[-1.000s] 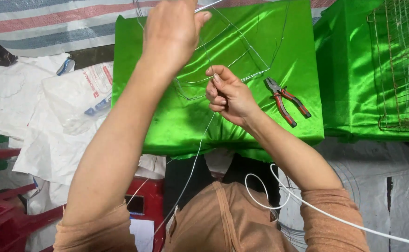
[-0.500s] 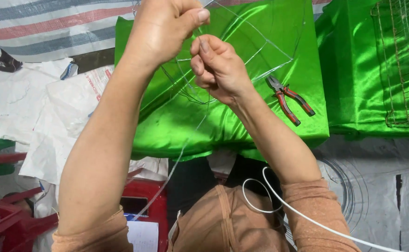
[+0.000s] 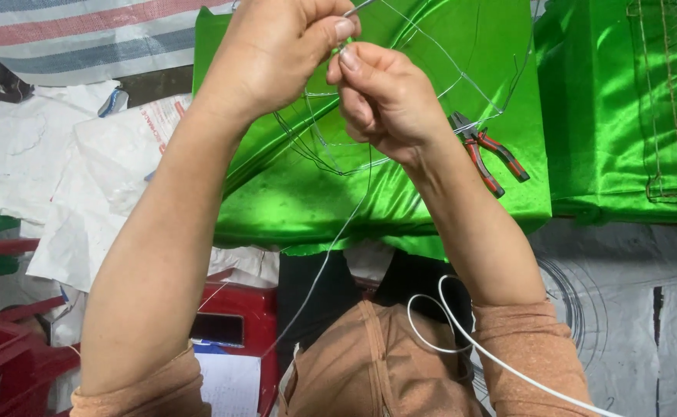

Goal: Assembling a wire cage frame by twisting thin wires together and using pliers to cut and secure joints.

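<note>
Top centre: left hand and right hand both pinch thin wire over green satin cloth; red-handled pliers right of them.

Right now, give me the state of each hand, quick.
Left hand: closed, thumb and fingers pinching the thin wire near the top of the wire frame.
Right hand: closed, fingers pinching the same wire just below the left.

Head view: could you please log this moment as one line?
left hand pinching thin silver wire | right hand pinching it too | red-handled pliers on green cloth
</note>
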